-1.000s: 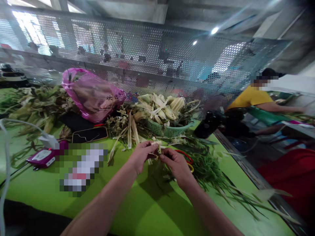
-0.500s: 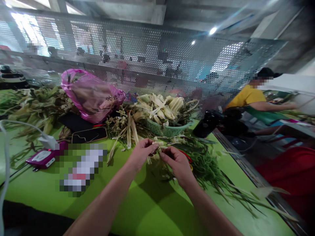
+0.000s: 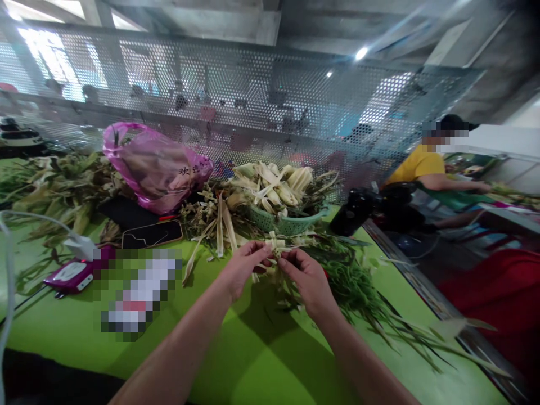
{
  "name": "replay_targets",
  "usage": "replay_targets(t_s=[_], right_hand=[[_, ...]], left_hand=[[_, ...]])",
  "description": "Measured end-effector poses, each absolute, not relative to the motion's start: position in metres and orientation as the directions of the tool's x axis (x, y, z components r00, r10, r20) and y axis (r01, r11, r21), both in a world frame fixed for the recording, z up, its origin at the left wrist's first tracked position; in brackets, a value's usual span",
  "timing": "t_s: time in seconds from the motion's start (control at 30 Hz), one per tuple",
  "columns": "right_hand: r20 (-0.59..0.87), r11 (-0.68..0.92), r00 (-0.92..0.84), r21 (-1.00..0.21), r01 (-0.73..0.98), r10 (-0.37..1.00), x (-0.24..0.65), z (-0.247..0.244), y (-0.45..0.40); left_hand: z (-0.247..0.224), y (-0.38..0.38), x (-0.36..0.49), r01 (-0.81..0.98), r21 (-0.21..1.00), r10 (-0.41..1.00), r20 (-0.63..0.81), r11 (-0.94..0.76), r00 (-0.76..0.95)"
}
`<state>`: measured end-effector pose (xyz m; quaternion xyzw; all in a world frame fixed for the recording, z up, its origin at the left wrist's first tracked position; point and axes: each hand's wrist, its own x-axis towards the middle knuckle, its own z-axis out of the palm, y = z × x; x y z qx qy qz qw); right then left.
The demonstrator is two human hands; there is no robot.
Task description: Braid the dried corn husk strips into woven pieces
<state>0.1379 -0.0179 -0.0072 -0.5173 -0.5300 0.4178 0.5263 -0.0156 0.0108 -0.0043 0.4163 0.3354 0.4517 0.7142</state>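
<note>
A sm. woven piece [image 3: 277, 245] of pale, flat strips was held up btwn two bare hands over the smooth green worktop [image 3: 236, 349]. Its L side was pinched by the fingers [image 3: 259, 255] of the L hand [image 3: 241, 271]; its lower R side was gripped by thumb + forefinger of the R hand [image 3: 307, 279], w/ the other fingers curled. The finer weave was too sm. to be made out.

Dry, papery husks [image 3: 274, 185] were heaped in a perforated, pale-green basket [image 3: 291, 225] beyond the hands. Thin, stringy green strips [image 3: 358, 284] were strewn to the R, and a crinkled, see-through pink bag [image 3: 156, 174] was set at back L.

Compared w/ 1 sec. ago, the piece was gripped much the same but had been shifted slightly R. The red handle [image 3: 326, 274] by the R hand, prev. in plain view, was now nearly covered by it. At far R, the arm of a co-worker [image 3: 426, 163] in yellow, prev. outstretched, had been drawn in.
</note>
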Motion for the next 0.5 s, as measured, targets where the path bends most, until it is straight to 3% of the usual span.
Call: replay_targets(t_s=[0.23,0.5], right_hand=[[0.068,0.068,0.008,-0.995,-0.072,0.998,0.1396,-0.0014,-0.0190],[0.011,0.020,0.115,-0.996,-0.082,0.993,0.1447,-0.0014,-0.0179]], left_hand=[[-0.0001,0.0107,-0.0110,-0.291,0.935,0.921,-0.082,0.204,0.381],[-0.0071,0.0117,-0.0091,-0.147,0.979,0.876,-0.052,0.138,0.480]])
